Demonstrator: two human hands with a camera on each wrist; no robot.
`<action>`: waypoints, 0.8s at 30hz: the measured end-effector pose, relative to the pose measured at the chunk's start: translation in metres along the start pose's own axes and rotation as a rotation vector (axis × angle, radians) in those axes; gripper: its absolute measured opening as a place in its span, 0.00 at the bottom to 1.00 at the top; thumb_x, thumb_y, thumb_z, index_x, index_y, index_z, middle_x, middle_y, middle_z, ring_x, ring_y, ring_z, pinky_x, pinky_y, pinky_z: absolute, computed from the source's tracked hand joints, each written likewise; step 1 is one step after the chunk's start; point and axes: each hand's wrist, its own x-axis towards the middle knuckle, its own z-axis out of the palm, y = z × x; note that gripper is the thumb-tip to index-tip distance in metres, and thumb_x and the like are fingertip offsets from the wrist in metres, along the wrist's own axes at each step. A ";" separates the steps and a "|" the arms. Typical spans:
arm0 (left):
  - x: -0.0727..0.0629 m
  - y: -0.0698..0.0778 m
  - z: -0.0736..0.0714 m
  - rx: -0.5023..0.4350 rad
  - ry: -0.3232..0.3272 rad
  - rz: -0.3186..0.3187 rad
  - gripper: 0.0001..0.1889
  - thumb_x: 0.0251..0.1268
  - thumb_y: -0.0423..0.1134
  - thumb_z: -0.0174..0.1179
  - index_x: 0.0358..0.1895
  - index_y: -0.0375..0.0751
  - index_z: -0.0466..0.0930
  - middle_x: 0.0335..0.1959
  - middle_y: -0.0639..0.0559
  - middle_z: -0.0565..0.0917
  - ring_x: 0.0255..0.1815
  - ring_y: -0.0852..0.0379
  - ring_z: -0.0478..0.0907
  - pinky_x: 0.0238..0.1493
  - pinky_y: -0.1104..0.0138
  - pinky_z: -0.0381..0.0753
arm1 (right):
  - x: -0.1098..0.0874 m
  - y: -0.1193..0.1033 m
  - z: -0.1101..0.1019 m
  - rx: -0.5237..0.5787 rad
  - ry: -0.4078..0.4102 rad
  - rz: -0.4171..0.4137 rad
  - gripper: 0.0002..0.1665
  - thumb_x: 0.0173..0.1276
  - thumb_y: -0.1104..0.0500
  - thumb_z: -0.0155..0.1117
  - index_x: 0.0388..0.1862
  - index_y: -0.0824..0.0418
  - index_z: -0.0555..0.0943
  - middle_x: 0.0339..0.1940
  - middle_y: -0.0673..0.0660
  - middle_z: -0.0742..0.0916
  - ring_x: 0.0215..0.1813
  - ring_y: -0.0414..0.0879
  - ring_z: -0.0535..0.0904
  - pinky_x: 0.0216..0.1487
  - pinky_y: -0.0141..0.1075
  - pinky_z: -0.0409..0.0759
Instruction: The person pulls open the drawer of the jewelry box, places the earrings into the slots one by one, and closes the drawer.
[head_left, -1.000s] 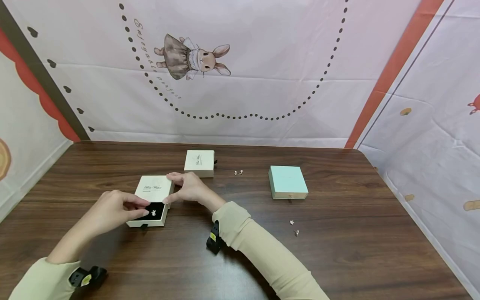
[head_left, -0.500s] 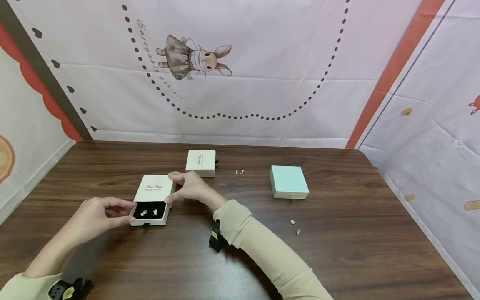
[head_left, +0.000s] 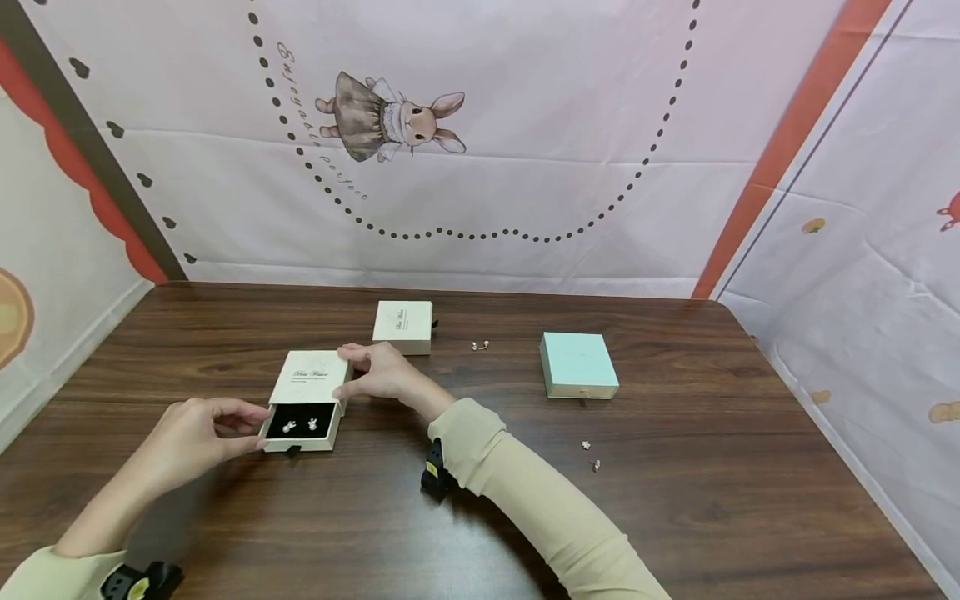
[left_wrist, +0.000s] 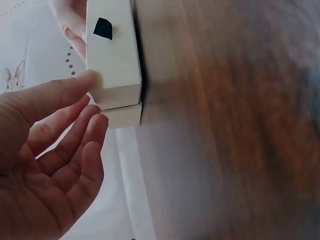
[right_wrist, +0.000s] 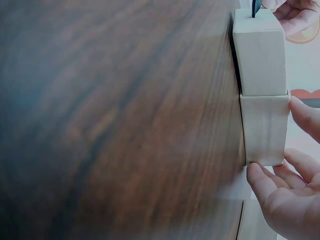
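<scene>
Left of frame: I'm seeing the right hand (head_left: 386, 374) gripping the square cream cardboard sleeve (head_left: 309, 372), likely bracing it; the left hand (head_left: 193, 437) is pinching the black-lined cream cardboard drawer (head_left: 318, 445) at its side.

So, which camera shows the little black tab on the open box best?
The left wrist view: there the black tab shows large and whole against the pale drawer front. The right wrist view catches just a thin sliver at its top edge; the head view, only a small dark spot.
</scene>
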 end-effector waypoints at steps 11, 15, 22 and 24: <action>0.003 -0.004 -0.002 0.022 0.036 0.020 0.19 0.40 0.45 0.72 0.39 0.42 0.84 0.31 0.51 0.84 0.26 0.71 0.77 0.27 0.73 0.74 | 0.000 -0.001 0.001 0.004 -0.001 -0.002 0.40 0.50 0.59 0.73 0.64 0.58 0.69 0.65 0.49 0.71 0.61 0.39 0.71 0.55 0.24 0.67; 0.005 -0.005 -0.002 0.029 0.041 0.025 0.22 0.40 0.47 0.73 0.41 0.42 0.83 0.33 0.51 0.85 0.27 0.71 0.76 0.28 0.72 0.74 | -0.001 -0.001 0.000 0.005 -0.001 0.003 0.40 0.50 0.60 0.73 0.63 0.58 0.69 0.64 0.49 0.72 0.61 0.39 0.71 0.55 0.23 0.67; 0.009 -0.007 -0.004 0.036 0.047 0.031 0.24 0.39 0.49 0.73 0.42 0.40 0.83 0.33 0.50 0.85 0.28 0.71 0.76 0.27 0.73 0.73 | 0.002 0.001 0.001 0.006 0.003 0.006 0.39 0.50 0.59 0.73 0.63 0.57 0.70 0.64 0.48 0.72 0.60 0.39 0.72 0.54 0.22 0.67; 0.010 -0.007 -0.005 0.039 0.050 0.038 0.25 0.38 0.49 0.73 0.42 0.40 0.83 0.33 0.51 0.85 0.28 0.71 0.76 0.27 0.73 0.73 | 0.002 0.001 0.001 0.007 0.002 0.007 0.39 0.50 0.59 0.73 0.63 0.57 0.70 0.64 0.48 0.72 0.60 0.39 0.72 0.54 0.22 0.67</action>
